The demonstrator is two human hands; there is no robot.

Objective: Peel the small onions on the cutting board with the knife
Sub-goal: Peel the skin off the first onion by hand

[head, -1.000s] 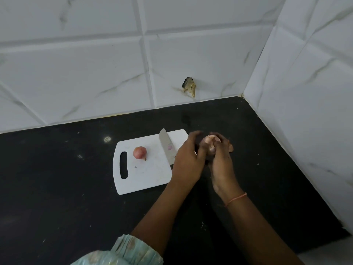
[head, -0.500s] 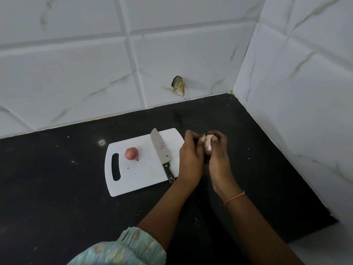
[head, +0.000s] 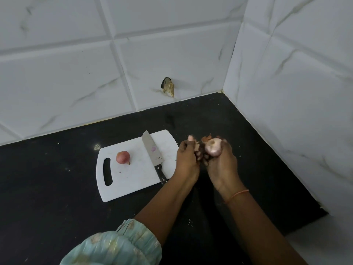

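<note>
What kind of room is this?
Probably a home kitchen corner: a black countertop against white marbled wall tiles, with a white cutting board, a knife and a small onion on it.

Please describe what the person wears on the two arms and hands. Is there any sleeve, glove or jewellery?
The left arm has a loose, gathered sleeve in pale mint green with a faint yellowish pattern; it ends near the elbow. The right arm shows no sleeve in view, only a thin orange thread band around the wrist. Both hands, left hand and right hand, are bare: no gloves, no rings visible.
</note>
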